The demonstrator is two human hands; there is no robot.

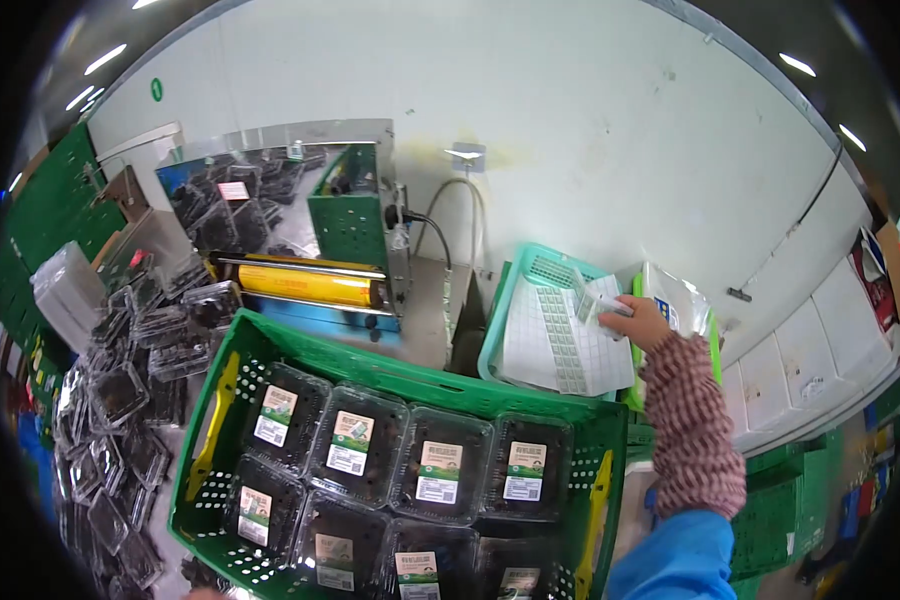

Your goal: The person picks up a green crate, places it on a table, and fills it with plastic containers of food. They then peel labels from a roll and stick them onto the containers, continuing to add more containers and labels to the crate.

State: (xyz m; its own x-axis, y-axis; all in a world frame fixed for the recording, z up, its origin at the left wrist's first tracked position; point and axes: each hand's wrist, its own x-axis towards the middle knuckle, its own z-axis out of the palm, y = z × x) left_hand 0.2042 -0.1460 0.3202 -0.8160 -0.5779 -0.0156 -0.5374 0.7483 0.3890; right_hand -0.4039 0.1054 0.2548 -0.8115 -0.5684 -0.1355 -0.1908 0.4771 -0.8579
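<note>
My right hand reaches over a turquoise basket and is closed on a curled whitish piece, which looks like a strip of labels. Below it in the basket lie white sheets and a column of small green-printed labels. Only a sliver of my left hand shows at the bottom edge, its fingers hidden. In front of me a green crate holds several clear lidded boxes with dark contents, each bearing a green and white label.
Clear plastic boxes are heaped at the left. Behind the crate stands a steel-framed machine with a yellow roller. A bright green basket with plastic film sits beside the turquoise one. A white wall closes off the back.
</note>
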